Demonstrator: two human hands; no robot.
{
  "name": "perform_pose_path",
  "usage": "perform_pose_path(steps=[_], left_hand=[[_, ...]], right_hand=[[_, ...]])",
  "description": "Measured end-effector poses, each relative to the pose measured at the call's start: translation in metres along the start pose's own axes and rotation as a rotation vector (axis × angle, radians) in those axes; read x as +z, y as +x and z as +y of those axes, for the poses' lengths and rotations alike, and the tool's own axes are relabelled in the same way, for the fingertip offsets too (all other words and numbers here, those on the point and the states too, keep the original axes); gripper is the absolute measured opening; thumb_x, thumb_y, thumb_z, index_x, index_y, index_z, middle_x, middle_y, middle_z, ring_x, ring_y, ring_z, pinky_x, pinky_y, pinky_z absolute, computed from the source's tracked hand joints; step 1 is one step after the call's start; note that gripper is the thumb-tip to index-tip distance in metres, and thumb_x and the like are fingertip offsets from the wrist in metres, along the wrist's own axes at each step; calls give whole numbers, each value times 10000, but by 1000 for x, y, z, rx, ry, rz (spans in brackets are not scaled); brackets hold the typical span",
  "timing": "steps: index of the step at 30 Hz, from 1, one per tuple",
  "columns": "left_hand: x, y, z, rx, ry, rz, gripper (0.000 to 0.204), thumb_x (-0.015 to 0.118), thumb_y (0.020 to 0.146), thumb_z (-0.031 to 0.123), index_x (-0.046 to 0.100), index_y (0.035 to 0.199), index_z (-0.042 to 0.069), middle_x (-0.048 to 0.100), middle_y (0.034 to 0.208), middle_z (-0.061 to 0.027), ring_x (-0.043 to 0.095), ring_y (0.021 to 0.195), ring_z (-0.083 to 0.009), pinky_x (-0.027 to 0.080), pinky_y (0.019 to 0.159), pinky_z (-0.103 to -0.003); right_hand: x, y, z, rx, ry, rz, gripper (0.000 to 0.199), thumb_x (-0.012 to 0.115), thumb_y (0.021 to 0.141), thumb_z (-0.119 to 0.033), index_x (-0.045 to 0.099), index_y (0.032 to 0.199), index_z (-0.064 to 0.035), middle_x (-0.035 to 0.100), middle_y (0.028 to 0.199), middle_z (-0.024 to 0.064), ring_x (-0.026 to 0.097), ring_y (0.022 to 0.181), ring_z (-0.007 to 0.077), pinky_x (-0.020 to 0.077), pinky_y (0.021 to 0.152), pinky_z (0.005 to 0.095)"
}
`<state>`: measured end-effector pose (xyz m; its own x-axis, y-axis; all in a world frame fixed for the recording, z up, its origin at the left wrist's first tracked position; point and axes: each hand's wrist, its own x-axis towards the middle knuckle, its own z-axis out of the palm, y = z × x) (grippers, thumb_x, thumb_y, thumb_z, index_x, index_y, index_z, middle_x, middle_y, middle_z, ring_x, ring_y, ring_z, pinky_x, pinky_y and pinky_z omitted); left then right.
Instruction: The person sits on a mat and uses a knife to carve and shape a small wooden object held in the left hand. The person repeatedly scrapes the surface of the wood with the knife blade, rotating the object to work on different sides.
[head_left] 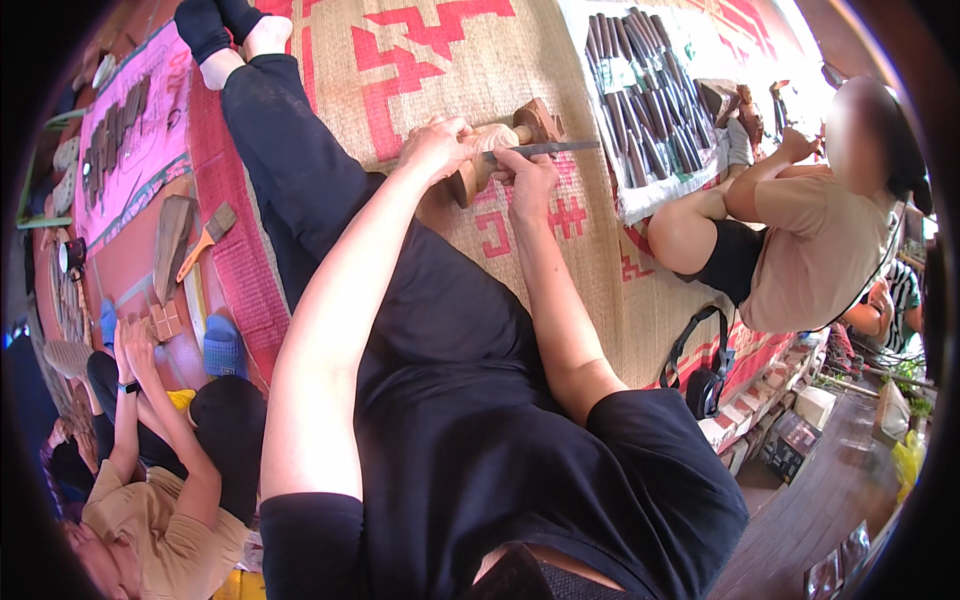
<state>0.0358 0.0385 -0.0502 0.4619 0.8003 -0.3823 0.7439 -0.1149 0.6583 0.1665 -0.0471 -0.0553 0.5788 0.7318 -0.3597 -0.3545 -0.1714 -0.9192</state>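
Observation:
My left hand (437,148) is closed round a pale carved wooden piece (494,139), which lies across a brown wooden stand (541,121). The stand's near rounded end (463,187) shows just below my left hand. Pinched in my right hand (528,180) is a long, flat, dark file (565,147), held sideways over the near side of the piece and pointing right. My fingers hide where the file meets the wood. Both forearms reach forward over my dark trousers, and the stand rests on a woven mat (440,90).
Many dark-handled tools lie on a white cloth (645,200) at right, beside a seated person (800,230). Another person (170,500) works at lower left. A brush (208,238), a wooden block (172,245), a pink cloth (165,110) with tools, and a black bag (706,385) lie around.

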Motion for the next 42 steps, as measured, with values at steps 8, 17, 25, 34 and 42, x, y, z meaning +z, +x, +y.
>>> perform_pose_path(steps=[8,17,25,34,42], left_hand=[[3,4,-4,18,-41,-8,370,671,781,353,609,1069,128,567,1057,-116,584,974,-243,454,841,-342],[2,0,-1,30,0,49,422,688,745,433,625,1050,149,591,1026,-112,593,957,-258,460,816,-359],[6,1,-8,35,-6,51,405,672,764,424,619,1054,146,591,1034,-115,592,953,-257,457,807,-359],[7,0,-5,27,-19,68,324,622,780,376,619,1010,148,598,1038,-122,589,978,-281,458,842,-389],[5,0,-1,29,-5,71,352,666,757,289,614,1060,119,605,1044,-128,610,941,-267,466,800,-357]], right_hand=[[-5,4,1,79,-4,-40,103,691,713,-32,597,693,6,592,610,61,524,459,110,392,446,213],[-5,1,-4,49,-3,-95,117,695,716,-24,580,720,-1,620,651,71,539,484,105,415,473,218],[2,-2,3,-18,-24,-57,110,678,733,-11,568,744,-5,600,638,59,537,488,97,410,465,210],[-12,7,14,3,95,42,97,663,768,-66,585,756,-9,606,652,68,554,506,123,442,496,219],[-18,-1,18,-27,40,-61,71,672,761,-50,609,747,-21,613,645,57,566,518,125,448,516,221]])
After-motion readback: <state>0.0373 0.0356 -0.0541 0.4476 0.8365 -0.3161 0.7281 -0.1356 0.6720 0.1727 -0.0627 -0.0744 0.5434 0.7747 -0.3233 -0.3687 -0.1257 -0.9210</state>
